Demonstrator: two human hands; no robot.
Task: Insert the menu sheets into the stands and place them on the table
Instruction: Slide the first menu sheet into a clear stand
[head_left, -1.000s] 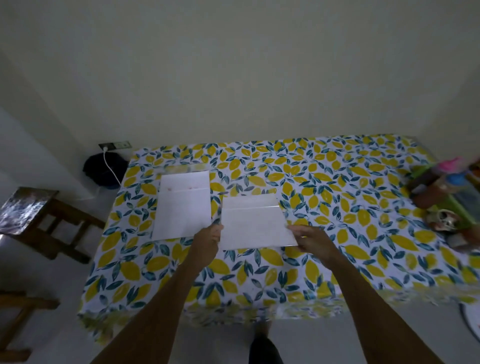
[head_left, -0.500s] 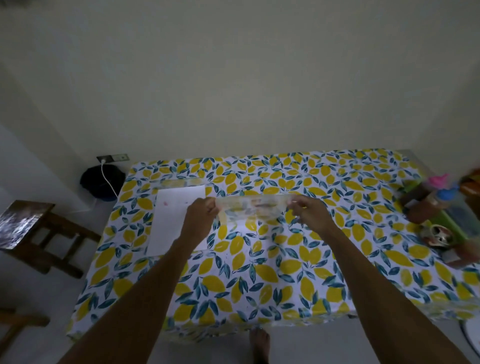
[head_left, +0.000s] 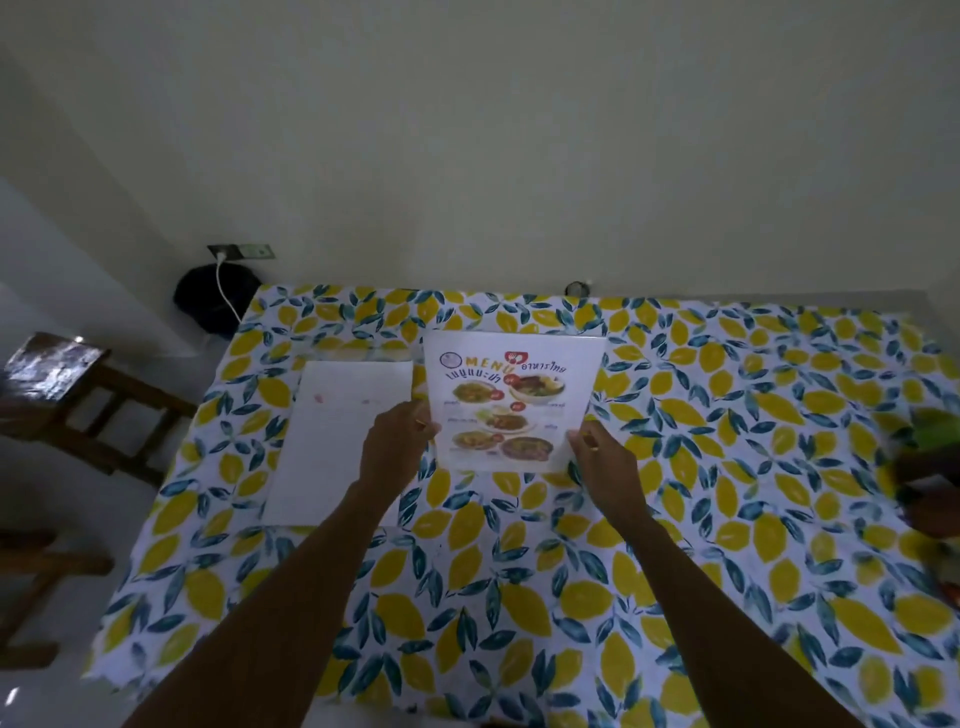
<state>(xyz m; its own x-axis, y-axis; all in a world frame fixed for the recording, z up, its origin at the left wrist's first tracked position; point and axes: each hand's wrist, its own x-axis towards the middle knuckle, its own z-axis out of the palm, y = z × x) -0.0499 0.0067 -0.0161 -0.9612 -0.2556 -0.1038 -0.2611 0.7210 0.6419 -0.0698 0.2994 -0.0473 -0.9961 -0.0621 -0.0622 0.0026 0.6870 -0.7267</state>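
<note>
A menu sheet (head_left: 511, 400) printed with "MENU" and food pictures faces me, tilted up over the middle of the table. My left hand (head_left: 397, 441) pinches its lower left edge and my right hand (head_left: 605, 460) pinches its lower right edge. I cannot tell whether a clear stand surrounds it. A second sheet (head_left: 340, 441) lies blank side up on the table to the left, partly under my left hand. A faint clear stand edge (head_left: 353, 356) shows just beyond that sheet.
The table (head_left: 727, 467) wears a lemon-and-leaf patterned cloth. A wooden chair (head_left: 78, 400) stands off the left edge. Green and dark items (head_left: 930, 467) crowd the right edge. A wall socket with a white cable (head_left: 228, 260) sits behind the far left corner.
Both hands lifted the sheet off the table, turned it over and raised it, so the printed menu side now faces me. The left sheet has stayed put.
</note>
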